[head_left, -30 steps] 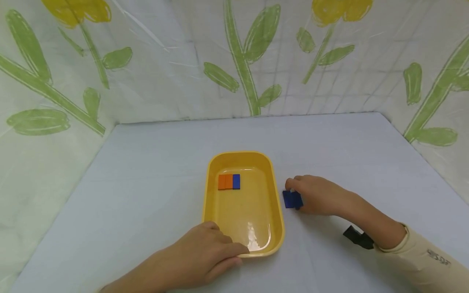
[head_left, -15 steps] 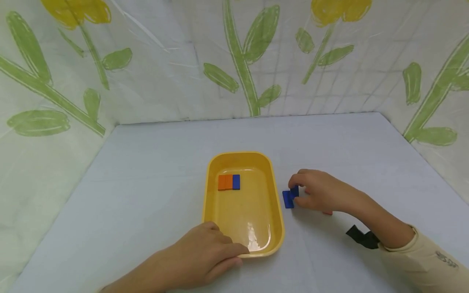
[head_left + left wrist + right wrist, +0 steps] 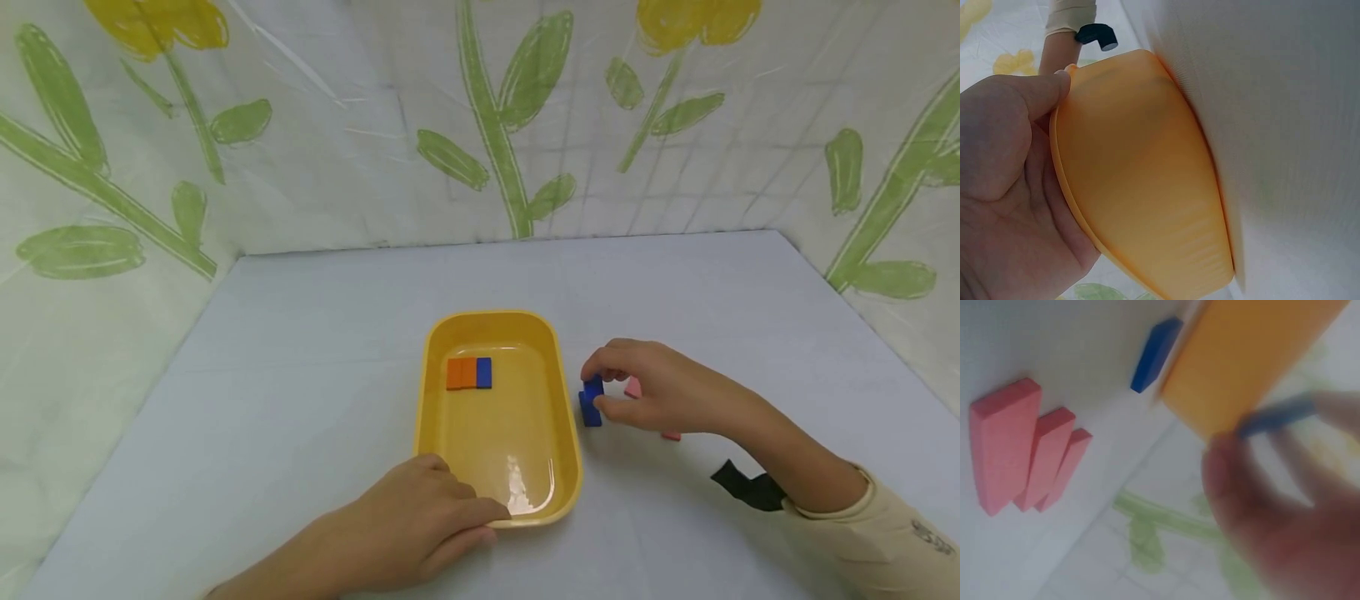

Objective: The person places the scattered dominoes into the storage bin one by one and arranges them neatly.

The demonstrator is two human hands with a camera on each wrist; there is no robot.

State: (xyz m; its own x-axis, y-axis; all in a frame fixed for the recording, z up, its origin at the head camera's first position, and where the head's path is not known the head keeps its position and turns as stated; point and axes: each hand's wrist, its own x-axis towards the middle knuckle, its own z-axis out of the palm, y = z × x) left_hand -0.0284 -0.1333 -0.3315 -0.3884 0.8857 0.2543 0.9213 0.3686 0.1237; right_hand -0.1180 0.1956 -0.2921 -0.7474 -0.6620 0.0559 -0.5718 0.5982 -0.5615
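Observation:
My left hand (image 3: 408,525) grips the near rim of a yellow plastic tray (image 3: 517,442); the left wrist view has its thumb against the tray's outer wall. Inside, toward the back left, two orange blocks (image 3: 461,373) and one blue block (image 3: 484,372) lie side by side. Just right of the tray, my right hand (image 3: 667,387) pinches a flat blue block (image 3: 1279,417) between thumb and fingers, raised off the table. A second blue block (image 3: 1157,355) lies on the table beside the tray wall, below the held one in the head view.
Three pink blocks (image 3: 1007,450) lie on the table in the right wrist view, mostly hidden under the right hand from above. The white table (image 3: 300,333) meets a flower-printed sheet (image 3: 360,167) behind. A black piece (image 3: 750,487) hangs by the right wrist.
The right hand has lifted one blue block off the table beside the other and moved it slightly left, toward the tray. Pink blocks have come into sight. The left hand and tray stay put.

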